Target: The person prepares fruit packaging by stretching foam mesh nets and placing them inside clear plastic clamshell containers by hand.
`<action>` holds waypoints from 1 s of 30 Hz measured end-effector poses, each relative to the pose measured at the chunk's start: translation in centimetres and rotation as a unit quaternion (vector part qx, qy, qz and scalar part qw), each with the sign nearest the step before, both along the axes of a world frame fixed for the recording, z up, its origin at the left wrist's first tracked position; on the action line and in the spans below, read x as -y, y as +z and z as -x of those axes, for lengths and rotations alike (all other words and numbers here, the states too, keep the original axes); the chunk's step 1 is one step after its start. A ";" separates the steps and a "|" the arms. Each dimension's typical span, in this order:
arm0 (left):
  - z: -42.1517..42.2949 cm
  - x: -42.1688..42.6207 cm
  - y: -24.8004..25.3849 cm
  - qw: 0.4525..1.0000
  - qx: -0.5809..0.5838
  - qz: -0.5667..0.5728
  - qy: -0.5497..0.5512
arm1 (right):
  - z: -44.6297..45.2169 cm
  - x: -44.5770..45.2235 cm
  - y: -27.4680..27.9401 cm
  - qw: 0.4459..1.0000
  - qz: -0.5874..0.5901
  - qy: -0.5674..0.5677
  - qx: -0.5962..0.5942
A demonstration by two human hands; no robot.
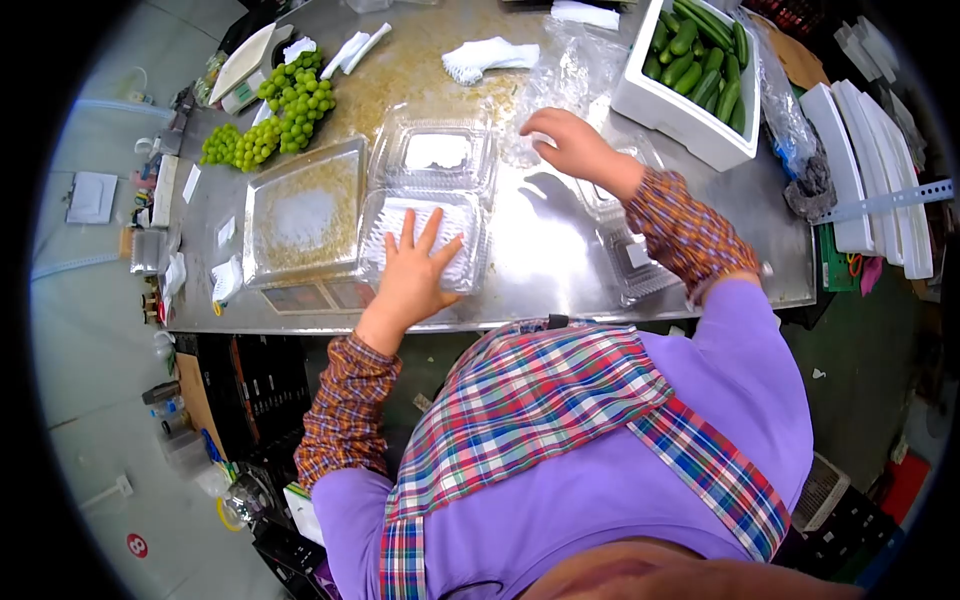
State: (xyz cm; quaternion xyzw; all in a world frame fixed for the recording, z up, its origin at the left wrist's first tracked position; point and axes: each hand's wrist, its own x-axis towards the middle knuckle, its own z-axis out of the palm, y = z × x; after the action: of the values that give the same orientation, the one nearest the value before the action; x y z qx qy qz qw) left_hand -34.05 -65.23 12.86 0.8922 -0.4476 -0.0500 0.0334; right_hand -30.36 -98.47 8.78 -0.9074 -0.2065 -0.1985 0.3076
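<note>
My left hand [412, 275] lies with fingers spread on a white foam net liner [378, 226] inside a clear plastic clamshell container [480, 258]. The container's lid [383, 140] is folded back, away from me, with a white label on it. Over the table, to the right of the lid, is my right hand [575, 148]; its fingers are bent and apart, and I see nothing in them. Crumpled clear plastic bags [560, 75] lie just beyond it. Beneath and beside my right forearm sit more clear clamshell containers [628, 270].
Left of the container rests a shallow metal tray [305, 210]. Green grapes [300, 100] lie behind it, beside a scale [245, 65]. White foam nets [490, 57] are on the steel table [530, 270]. At back right stands a white foam box [680, 130] of cucumbers [700, 65].
</note>
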 end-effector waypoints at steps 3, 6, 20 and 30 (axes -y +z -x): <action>0.5 0.7 -0.6 0.999 -0.002 0.043 0.030 | -8.1 -0.3 -0.9 0.996 -0.036 -0.069 -0.052; 0.0 1.0 -1.2 0.997 -0.002 0.062 0.050 | -17.1 0.1 -3.5 0.989 0.017 -0.139 -0.043; -4.4 4.0 1.0 0.996 -0.041 0.023 0.070 | -24.1 2.2 -3.2 0.952 0.036 -0.297 -0.064; -6.6 3.4 6.5 0.990 -0.070 0.124 0.003 | -2.1 4.4 8.6 0.817 -0.534 0.016 -0.218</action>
State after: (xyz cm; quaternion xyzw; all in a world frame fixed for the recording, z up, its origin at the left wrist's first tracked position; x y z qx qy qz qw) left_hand -27.50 -68.60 19.32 0.8769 -0.4440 -0.0562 0.1754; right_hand -28.28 -102.86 17.35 -0.6169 -0.0102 -0.0699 0.7839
